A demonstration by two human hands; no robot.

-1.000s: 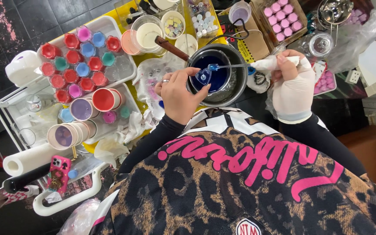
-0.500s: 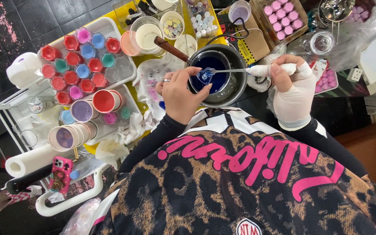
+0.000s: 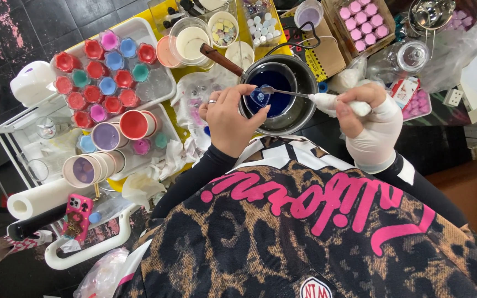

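My left hand (image 3: pixel 228 118) pinches a small clear mould (image 3: pixel 259 97) holding blue liquid, right over a metal pot (image 3: pixel 299 107). Inside the pot stands a bowl of dark blue liquid (image 3: pixel 276 91). My right hand (image 3: pixel 366 124), in a white fingerless wrap, grips a metal spoon (image 3: pixel 282 92) by its white-wrapped handle. The spoon's tip rests above the mould. A brown wooden handle (image 3: pixel 221 59) sticks out of the pot to the upper left.
A white tray (image 3: pixel 158 88) at left carries several red, blue, pink and teal cups. Larger cups (image 3: pixel 106 137) of purple and red wax lie beside it. A paper roll (image 3: pixel 37 201) and pink phone (image 3: pixel 75 215) sit lower left. Pink wax pieces (image 3: pixel 362 25) fill a box behind the pot.
My right hand has drawn down and left, bringing the spoon tip from the pot's right side to above the mould. My left hand holds the mould steady.
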